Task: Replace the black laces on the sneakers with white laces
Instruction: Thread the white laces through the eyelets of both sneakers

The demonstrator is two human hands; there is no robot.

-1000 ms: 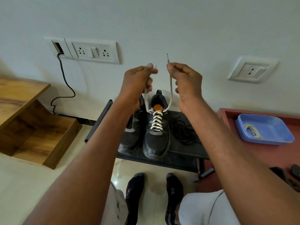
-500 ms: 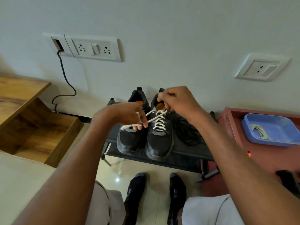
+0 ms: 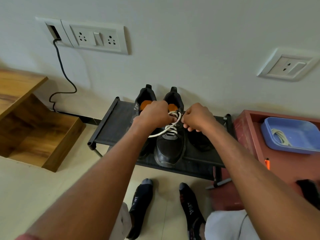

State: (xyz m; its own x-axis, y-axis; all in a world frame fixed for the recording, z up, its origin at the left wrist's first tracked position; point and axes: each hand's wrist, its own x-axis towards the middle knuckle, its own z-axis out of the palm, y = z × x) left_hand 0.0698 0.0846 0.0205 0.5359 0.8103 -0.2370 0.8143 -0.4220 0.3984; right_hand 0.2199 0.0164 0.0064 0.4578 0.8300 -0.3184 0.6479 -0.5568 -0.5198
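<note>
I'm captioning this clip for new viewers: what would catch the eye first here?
Both hands, left hand and right hand, meet over the right-hand sneaker on the black rack, working its white lace. At right, a blue tray holds another pale lace.

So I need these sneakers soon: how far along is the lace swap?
Done: the right-hand sneaker is threaded with a white lace, and black laces lie loose on the rack. In hand: left hand and right hand grip the lace ends at its top, apparently tying. Left: the other sneaker, largely hidden; another white lace waits in the blue tray.
</note>
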